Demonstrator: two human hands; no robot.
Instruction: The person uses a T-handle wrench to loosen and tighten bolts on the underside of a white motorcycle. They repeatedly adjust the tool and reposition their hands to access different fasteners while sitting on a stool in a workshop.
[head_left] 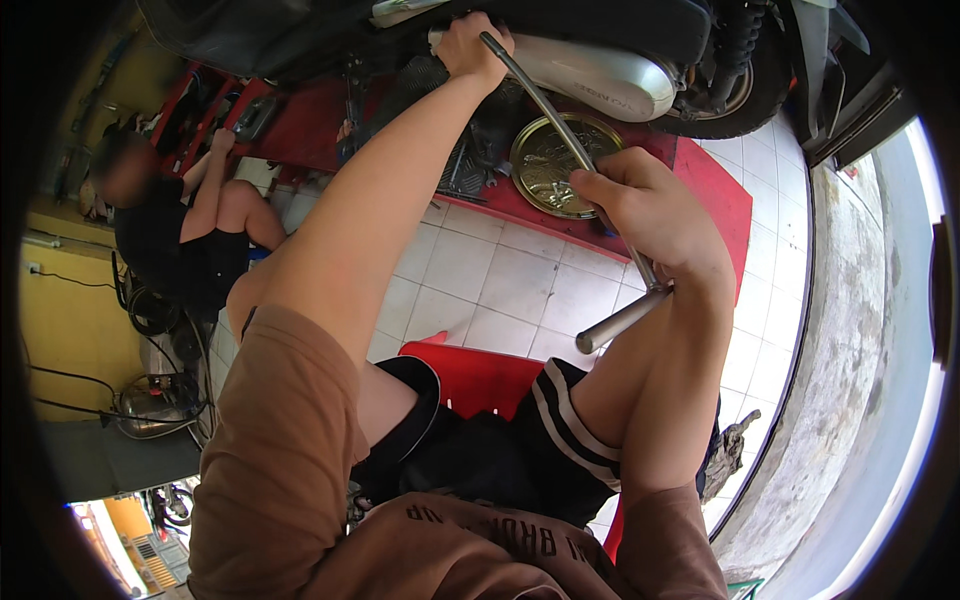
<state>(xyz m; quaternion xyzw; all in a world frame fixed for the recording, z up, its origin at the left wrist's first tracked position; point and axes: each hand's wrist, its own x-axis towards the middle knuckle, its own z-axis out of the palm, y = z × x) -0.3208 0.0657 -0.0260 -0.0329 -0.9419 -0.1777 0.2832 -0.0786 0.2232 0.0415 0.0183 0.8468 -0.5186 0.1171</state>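
- While your right hand [665,210] curled its fingers snugly around the T-handle wrench [545,109], the shaft slanted across the red bench [715,200].
- Its long axis ran from the crossbar [622,320], past the bench's near edge by your right knee, up-left to your left hand [470,52]; whether tip and hand touched, I couldn't tell.
- Your left hand bent beside the motorcycle's silver cover [610,85], its grip hidden.
- Tiled floor [500,280] separated bench and legs.

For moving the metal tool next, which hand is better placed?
Probably the right hand: it grips the metal tool by its shaft, while the left hand is beside the motorcycle's silver cover.
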